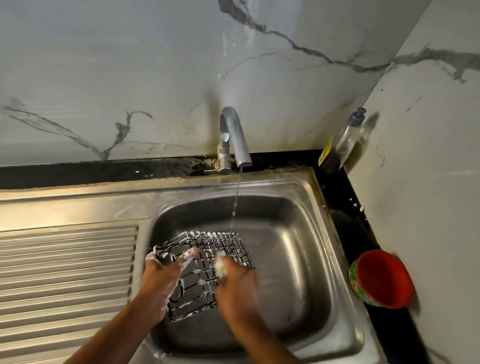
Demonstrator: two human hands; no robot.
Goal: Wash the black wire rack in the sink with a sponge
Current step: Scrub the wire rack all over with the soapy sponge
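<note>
One rack (210, 250), one sponge (221, 267), one sink (309, 253), one tap (234, 138) running thinly, one bottle (341, 143) and one bowl (382, 279) on the counter (347, 218). The soapy rack is tilted in the sink between the hands. The left hand (158, 281) grips its left edge, and the right hand (237, 289) pinches the sponge against its wires.

Inside the sink (317, 192), room lies open right of the wire rack (217, 248); the faucet (234, 138) overhangs behind.
</note>
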